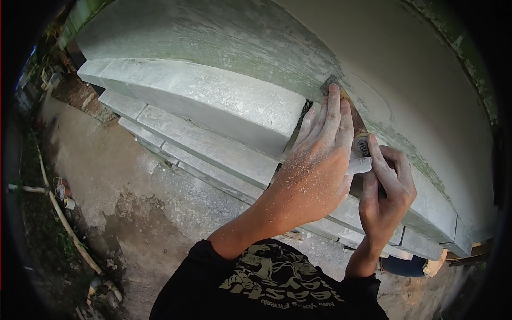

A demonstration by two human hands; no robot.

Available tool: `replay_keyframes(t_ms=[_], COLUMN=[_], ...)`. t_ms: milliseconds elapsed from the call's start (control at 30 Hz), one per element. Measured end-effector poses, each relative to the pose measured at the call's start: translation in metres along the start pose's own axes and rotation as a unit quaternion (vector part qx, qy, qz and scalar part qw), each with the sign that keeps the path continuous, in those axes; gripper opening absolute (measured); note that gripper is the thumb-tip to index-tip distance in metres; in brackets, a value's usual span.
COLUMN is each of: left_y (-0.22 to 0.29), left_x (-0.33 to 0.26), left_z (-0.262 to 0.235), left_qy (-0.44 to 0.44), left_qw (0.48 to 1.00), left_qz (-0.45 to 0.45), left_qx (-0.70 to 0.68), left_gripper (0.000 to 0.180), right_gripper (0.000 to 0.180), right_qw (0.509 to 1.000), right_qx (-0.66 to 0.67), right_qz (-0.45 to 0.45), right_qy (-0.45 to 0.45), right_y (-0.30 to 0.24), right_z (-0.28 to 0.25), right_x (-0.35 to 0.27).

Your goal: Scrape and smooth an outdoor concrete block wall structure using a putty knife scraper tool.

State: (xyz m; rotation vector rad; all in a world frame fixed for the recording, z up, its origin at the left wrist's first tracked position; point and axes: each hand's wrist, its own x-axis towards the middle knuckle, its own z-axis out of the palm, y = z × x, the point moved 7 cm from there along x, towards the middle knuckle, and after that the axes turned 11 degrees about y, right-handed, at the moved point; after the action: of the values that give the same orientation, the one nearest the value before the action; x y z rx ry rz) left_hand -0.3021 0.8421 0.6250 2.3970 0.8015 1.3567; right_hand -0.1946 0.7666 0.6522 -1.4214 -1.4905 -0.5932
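My left hand [314, 170], coated in white dust, lies with its fingers stretched out along a scraper-like tool [358, 118] that has a dark, rust-brown flat body. Its squarish grey end [329, 84] touches the plastered wall [256, 50]. Close by on the right, my right hand [386, 186] has its fingers bent round the tool's near, rounded end. A whitish, tab-like piece [359, 166] sticks out between the two hands. My palms and fingers hide much of the tool, so its exact kind is unclear.
Below the wall run stepped grey stone ledges [202, 98], dusted white, with a dark gap beside my left fingers. The stained concrete ground [128, 176] lies beneath. At left, a long pole [66, 224] lies beside plants and small containers [65, 193]. A dark blue rounded object [402, 266] stands at lower right.
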Motion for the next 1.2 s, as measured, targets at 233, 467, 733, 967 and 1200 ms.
replay_keyframes(t_ms=[233,467,733,967,1200], left_y=[-0.013,-0.018,0.02,0.038,0.055], left_x=[0.007,0.002,-0.02,-0.018,-0.008], left_z=[-0.009,-0.013,-0.004,0.022,0.045], left_qy=[0.019,0.023,-0.088,-0.102,-0.078], left_qw=[0.998,0.998,0.993,0.985,0.992], left_qz=[-0.045,-0.04,0.067,0.073,0.068], left_qx=[-0.035,-0.048,-0.044,-0.12,-0.066], left_gripper=[0.083,0.085,0.094,0.098,0.098], right_gripper=[0.051,0.044,0.041,0.04,0.049], right_qw=[0.998,0.993,0.989,0.987,0.992], right_qx=[0.042,0.115,0.103,0.072,0.07], right_qz=[-0.036,0.01,0.104,0.142,0.098], right_qy=[-0.009,0.002,0.025,0.02,-0.045], right_y=[-0.007,-0.002,0.015,0.043,0.063], right_z=[0.026,0.024,-0.043,-0.075,-0.088], right_x=[0.012,0.014,-0.024,-0.028,-0.015])
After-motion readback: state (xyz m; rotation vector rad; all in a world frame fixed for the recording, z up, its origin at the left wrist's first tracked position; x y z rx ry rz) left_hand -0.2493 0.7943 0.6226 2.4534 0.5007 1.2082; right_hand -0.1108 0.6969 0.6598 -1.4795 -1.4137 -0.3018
